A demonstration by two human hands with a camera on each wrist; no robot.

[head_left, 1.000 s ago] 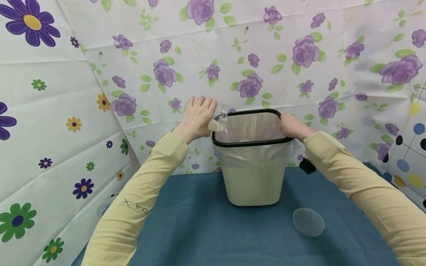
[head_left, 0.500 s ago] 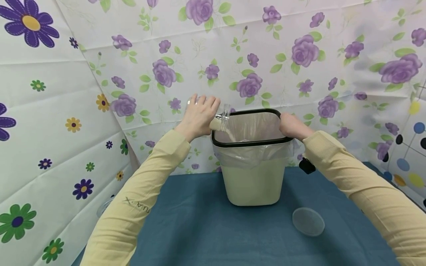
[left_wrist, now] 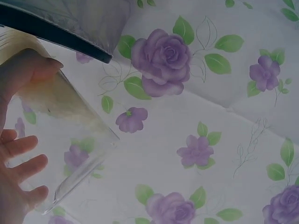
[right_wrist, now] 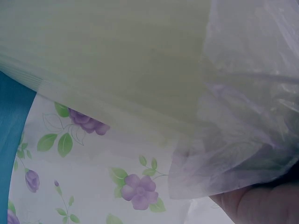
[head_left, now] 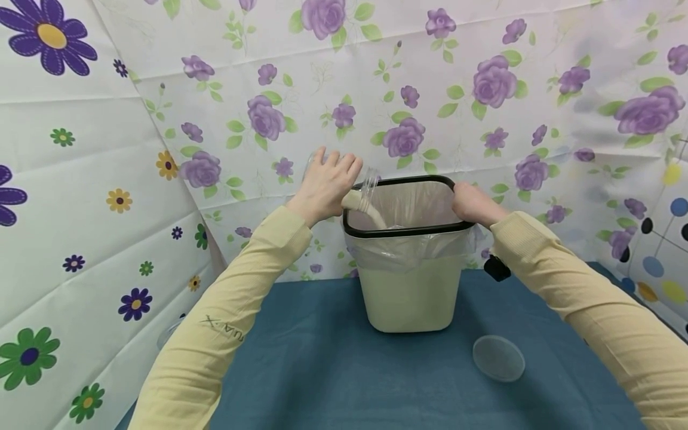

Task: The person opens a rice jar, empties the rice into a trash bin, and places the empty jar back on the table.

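My left hand (head_left: 325,185) grips a clear plastic jar (head_left: 371,181) from above, tipped with its mouth over the left side of the waste bin (head_left: 414,295). Cream-coloured loose contents (head_left: 378,218) stream from the jar's mouth into the bin. In the left wrist view, more of this pale stuff (left_wrist: 60,105) lies along the lower side of the jar, toward the mouth. A clear liner bag (head_left: 398,254) folds out over the cream bin under its black rim (head_left: 408,232). At the right corner, my right hand (head_left: 475,204) grips that rim; the liner (right_wrist: 247,135) partly hides its fingers.
A round translucent lid (head_left: 498,358) lies on the blue tablecloth (head_left: 333,382), in front and right of the bin. Another clear plastic object (head_left: 168,334) is partly hidden behind the left sleeve. Flowered sheets (head_left: 301,71) hang close behind and at the left.
My left hand has moved slightly up and right, tipping the jar further. The pale contents, at first held in the neck, now pour in a thicker stream. My right hand stays on the rim.
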